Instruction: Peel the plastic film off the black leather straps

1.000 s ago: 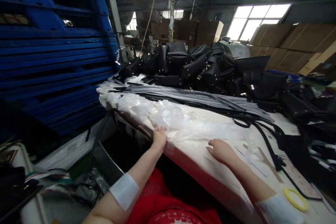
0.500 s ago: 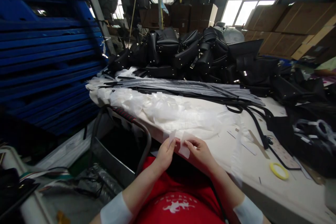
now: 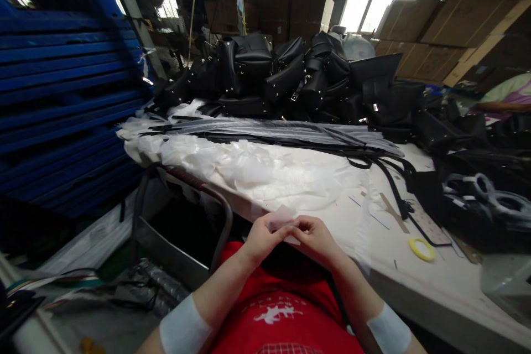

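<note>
In front of my red shirt, at the table's near edge, both hands meet with their fingertips together. My left hand (image 3: 262, 241) is closed on a thin translucent white sheet (image 3: 282, 214), which sticks up above the fingers. My right hand (image 3: 318, 241) pinches at the same spot, and a bit of white sheet shows below its fingertips. Whether this is one piece or two is hidden by the fingers. Just beyond lies a heap of crumpled translucent white sheets (image 3: 257, 168) on the pale table (image 3: 336, 221).
Long black straps in clear wrap (image 3: 265, 127) lie behind the heap. Black bags (image 3: 253, 61) are piled at the back. A yellow tape roll (image 3: 422, 249) sits at right. A metal-framed chair (image 3: 226, 221) stands left, near blue pallets (image 3: 66, 88). Another person's arm (image 3: 500, 106) shows far right.
My hands have come together; before, they were apart, each with a white piece showing. The view has shifted slightly, so the surroundings sit further left.
</note>
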Motion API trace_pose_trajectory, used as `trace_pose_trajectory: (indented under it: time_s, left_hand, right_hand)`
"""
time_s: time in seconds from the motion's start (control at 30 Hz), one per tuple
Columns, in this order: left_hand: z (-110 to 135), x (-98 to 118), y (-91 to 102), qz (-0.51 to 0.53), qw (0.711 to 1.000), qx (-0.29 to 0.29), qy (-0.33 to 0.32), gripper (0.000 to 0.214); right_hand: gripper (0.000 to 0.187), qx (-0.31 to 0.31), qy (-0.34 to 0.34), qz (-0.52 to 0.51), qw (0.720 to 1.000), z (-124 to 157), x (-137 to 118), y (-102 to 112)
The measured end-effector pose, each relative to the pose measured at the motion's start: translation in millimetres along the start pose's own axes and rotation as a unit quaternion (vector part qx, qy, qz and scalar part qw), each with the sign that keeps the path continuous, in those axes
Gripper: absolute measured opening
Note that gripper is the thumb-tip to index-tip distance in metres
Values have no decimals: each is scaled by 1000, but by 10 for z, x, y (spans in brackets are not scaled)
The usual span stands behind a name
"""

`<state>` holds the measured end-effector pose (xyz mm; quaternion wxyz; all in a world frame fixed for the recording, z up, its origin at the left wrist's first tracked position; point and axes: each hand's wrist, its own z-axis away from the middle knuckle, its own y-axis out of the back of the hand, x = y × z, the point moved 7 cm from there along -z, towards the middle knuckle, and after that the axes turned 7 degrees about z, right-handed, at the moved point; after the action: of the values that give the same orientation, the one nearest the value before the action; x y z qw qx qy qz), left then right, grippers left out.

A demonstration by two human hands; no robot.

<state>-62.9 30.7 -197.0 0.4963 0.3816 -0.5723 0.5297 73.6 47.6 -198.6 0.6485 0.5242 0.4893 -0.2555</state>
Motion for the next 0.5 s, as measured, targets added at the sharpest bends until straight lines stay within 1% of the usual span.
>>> trace_pose_trajectory:
  time_s: [0.07, 0.17, 0.2, 0.27, 0.3, 0.33, 0.4, 0.43, 0.47, 0.5]
  left_hand:
    - [15, 75, -21, -15, 999, 0, -38, 48]
    - [18, 141, 16, -64, 995, 31, -67, 42]
    - [21, 165, 36, -76, 993, 46, -71, 37]
    - [44, 243, 80, -69, 992, 72, -78, 32]
    - [66, 296, 97, -53, 992, 78, -77, 31]
    - [95, 359, 116, -35, 993, 84, -73, 32]
    - [170, 519, 176, -2, 993, 101, -67, 32]
    - [208, 616, 226, 10, 991, 116, -70, 30]
    - [245, 726, 298, 20, 986, 142, -81, 28]
    - [281, 849, 394, 30, 978, 181, -103, 26]
  right_hand:
    - [25, 19, 5, -19, 1000, -5, -9, 21]
    - [24, 43, 13, -39, 998, -5, -32, 56]
    - [24, 44, 17, -44, 998, -1, -53, 62]
    - [23, 21, 42, -50, 998, 9, -135, 36]
    - [25, -2, 61, -48, 997, 17, -192, -1]
    - [31, -31, 83, -39, 995, 30, -249, -57]
    - [43, -82, 122, 7, 989, 61, -312, -216]
    - [44, -96, 131, 43, 986, 73, -292, -315]
    - [41, -102, 135, 82, 982, 83, -233, -425]
    - [36, -111, 134, 118, 978, 93, -136, -555]
